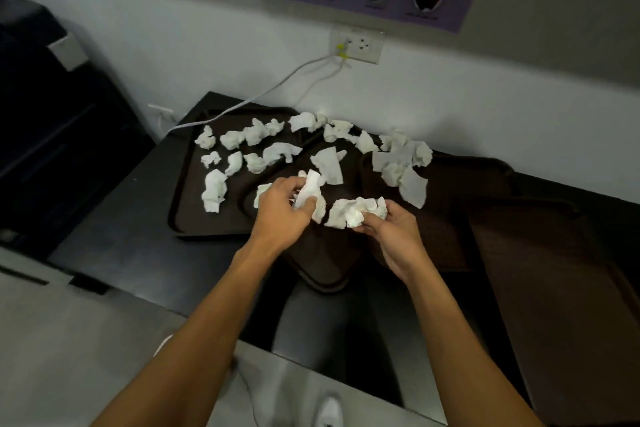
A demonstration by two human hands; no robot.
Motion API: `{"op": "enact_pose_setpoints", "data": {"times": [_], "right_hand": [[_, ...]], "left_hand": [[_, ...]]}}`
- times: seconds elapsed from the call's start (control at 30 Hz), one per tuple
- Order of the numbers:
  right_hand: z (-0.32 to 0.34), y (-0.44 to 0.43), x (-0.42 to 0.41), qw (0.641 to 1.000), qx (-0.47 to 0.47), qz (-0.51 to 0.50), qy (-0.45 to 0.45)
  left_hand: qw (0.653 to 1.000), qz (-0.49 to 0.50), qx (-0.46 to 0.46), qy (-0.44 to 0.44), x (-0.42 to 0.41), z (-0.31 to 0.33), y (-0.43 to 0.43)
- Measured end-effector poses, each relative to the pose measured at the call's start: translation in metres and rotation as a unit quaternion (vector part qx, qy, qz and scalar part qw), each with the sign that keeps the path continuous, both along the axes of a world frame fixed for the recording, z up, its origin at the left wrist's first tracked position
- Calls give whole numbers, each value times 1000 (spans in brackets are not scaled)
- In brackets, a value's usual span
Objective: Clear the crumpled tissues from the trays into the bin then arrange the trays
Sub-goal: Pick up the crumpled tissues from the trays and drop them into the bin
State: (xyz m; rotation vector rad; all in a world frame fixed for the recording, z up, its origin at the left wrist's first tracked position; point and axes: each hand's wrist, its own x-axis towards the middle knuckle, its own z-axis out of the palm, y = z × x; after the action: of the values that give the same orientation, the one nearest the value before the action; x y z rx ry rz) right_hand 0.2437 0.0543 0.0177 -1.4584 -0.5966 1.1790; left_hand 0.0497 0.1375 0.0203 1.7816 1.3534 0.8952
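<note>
Several dark brown trays lie overlapping on a black counter: a left tray, a tilted middle tray and a right tray. Many white crumpled tissues are scattered over them. My left hand grips a bunch of tissues over the middle tray. My right hand holds a wad of tissues beside it. More tissues pile at the right tray's far corner. No bin is clearly in view.
A white cable runs from a wall socket down across the left tray's far edge. A black appliance stands at the left. More brown trays lie to the right. My shoe shows on the grey floor.
</note>
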Motion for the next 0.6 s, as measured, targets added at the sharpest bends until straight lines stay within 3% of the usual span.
{"op": "enact_pose_setpoints", "data": {"times": [0.23,0.6], "right_hand": [[1,8,-106,994,-3,81,-70],[-17,-8,-284,980,0,187,-67]], "left_hand": [[998,58,-11,-11,-115,-10,-32],[984,171,-52,3,-292,-35,-90]]}}
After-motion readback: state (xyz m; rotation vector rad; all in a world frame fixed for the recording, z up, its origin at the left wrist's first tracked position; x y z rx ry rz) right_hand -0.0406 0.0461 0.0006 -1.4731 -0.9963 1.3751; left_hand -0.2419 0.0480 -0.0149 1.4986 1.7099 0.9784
